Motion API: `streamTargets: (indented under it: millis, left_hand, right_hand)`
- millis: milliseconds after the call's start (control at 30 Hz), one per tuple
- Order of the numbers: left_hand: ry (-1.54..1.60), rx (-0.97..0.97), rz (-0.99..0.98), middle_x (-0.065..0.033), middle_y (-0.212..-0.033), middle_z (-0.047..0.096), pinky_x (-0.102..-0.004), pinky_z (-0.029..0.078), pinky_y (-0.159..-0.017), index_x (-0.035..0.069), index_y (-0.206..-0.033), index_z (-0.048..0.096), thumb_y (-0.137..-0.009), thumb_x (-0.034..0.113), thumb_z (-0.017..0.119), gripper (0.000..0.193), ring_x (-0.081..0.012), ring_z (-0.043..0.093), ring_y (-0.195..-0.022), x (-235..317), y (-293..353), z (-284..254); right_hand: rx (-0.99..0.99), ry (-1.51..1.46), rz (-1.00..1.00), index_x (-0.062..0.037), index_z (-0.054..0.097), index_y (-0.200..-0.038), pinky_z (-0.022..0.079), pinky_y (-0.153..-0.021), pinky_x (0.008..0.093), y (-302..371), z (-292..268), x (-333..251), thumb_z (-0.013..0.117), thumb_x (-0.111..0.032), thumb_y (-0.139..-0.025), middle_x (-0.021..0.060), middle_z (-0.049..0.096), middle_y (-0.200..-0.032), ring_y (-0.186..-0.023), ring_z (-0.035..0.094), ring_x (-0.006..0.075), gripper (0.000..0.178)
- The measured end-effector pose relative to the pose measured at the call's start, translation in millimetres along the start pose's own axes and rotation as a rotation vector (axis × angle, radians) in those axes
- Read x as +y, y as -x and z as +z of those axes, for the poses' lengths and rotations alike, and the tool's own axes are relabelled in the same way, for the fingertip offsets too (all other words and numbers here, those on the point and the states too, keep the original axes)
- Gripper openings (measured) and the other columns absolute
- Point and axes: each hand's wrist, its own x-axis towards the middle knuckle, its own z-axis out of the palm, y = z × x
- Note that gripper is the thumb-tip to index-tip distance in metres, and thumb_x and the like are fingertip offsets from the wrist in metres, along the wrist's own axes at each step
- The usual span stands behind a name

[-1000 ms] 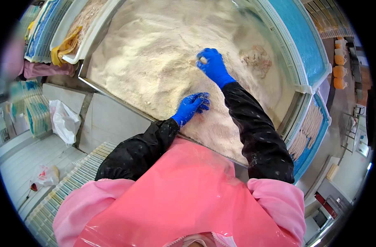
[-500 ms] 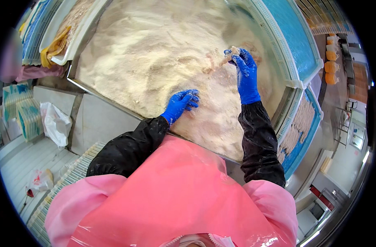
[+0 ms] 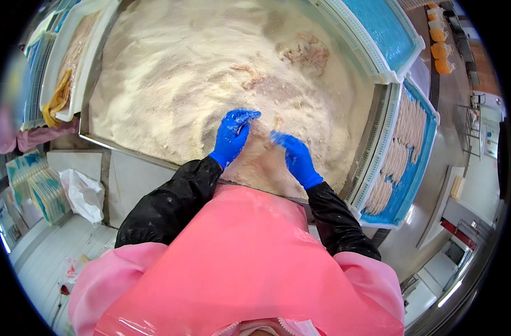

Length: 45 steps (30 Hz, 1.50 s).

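A wide metal bin (image 3: 96,137) heaped with pale breading flour (image 3: 177,84) fills the upper middle of the view. To its right lies a blue tray with a white slatted rim (image 3: 404,162), rows of pale coated strips (image 3: 406,126) laid on it, and above it a second blue tray (image 3: 378,25). At the far left a white tub (image 3: 70,56) holds more coated pieces.

A pink apron (image 3: 238,252) covers the lower view, and two black sleeves (image 3: 171,201) reach up from it into the near part of the flour. The left hand (image 3: 233,134), in a blue glove dusted with flour, is angled up and to the right, its fingers curled loosely together; whether they clasp anything cannot be told. The right hand (image 3: 294,157), also blue-gloved, points up and to the left, its fingers bent down onto the flour, nothing visibly held. Between the two hands' fingertips a small pale piece (image 3: 276,121) sticks out of the flour, just beside both gloves. Farther back, a clump of coated meat (image 3: 306,51) lies on the flour, well apart from the hands.
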Motion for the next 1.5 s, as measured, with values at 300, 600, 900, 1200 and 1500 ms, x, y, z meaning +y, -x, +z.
streamTargets:
  millis: [300, 600, 900, 1200, 1500]
  left_hand:
    - [0.9, 0.232, -0.524, -0.01, -0.133, 0.053, -0.0344, 0.035, -0.108, 0.003, -0.132, 0.051, -0.098, 0.02, 0.05, 0.038, -0.0239, 0.048, -0.124, -20, -23, 83]
    - [1.696, -0.205, -0.938, -0.0126, -0.122, 0.059, -0.0358, 0.044, -0.099, 0.007, -0.134, 0.048, -0.1, 0.038, 0.043, 0.047, -0.0261, 0.054, -0.116, 37, -32, 69]
    - [0.935, 0.052, -0.499, -0.0141, -0.118, 0.062, -0.0337, 0.04, -0.102, 0.001, -0.124, 0.058, -0.102, 0.022, 0.046, 0.033, -0.0205, 0.055, -0.112, 22, -19, 49]
    - [0.909, 0.045, -0.373, -0.0046, -0.089, 0.064, -0.0258, 0.049, -0.067, 0.006, -0.129, 0.051, -0.104, 0.029, 0.041, 0.036, -0.014, 0.06, -0.066, 48, -29, 28]
    - [1.817, -0.154, -0.711, -0.0175, -0.148, 0.036, -0.0319, 0.056, -0.078, 0.013, -0.143, 0.036, -0.103, 0.026, 0.04, 0.043, -0.0259, 0.06, -0.11, 45, -19, 39]
  right_hand:
    - [0.52, -0.313, 0.257, -0.0003, 0.039, -0.141, 0.026, -0.113, 0.0373, -40, 72, -5, 0.051, -0.019, -0.097, 0.0188, 0.038, -0.147, -0.137, 0.036, 0.029, 0.049]
    - [0.56, 0.11, 0.106, -0.0074, 0.043, -0.141, 0.012, -0.114, 0.0525, -43, 93, 12, 0.045, -0.028, -0.096, 0.014, 0.033, -0.152, -0.142, 0.025, 0.0329, 0.05]
    - [0.338, 0.397, 0.324, -0.0069, 0.064, -0.118, 0.046, -0.087, 0.0387, -55, -13, 68, 0.067, -0.016, -0.085, 0.0108, 0.066, -0.107, -0.097, 0.061, 0.0263, 0.034]
    - [0.593, -0.35, 0.466, 0.0002, 0.067, -0.107, 0.052, -0.08, 0.0251, 13, -44, 55, 0.07, -0.005, -0.085, 0.0083, 0.07, -0.102, -0.09, 0.064, 0.0101, 0.022]
    - [0.368, 0.168, 0.354, -0.0048, 0.064, -0.113, 0.051, -0.078, 0.0332, 75, -21, 34, 0.068, -0.012, -0.085, 0.0111, 0.066, -0.101, -0.088, 0.064, 0.0252, 0.028]
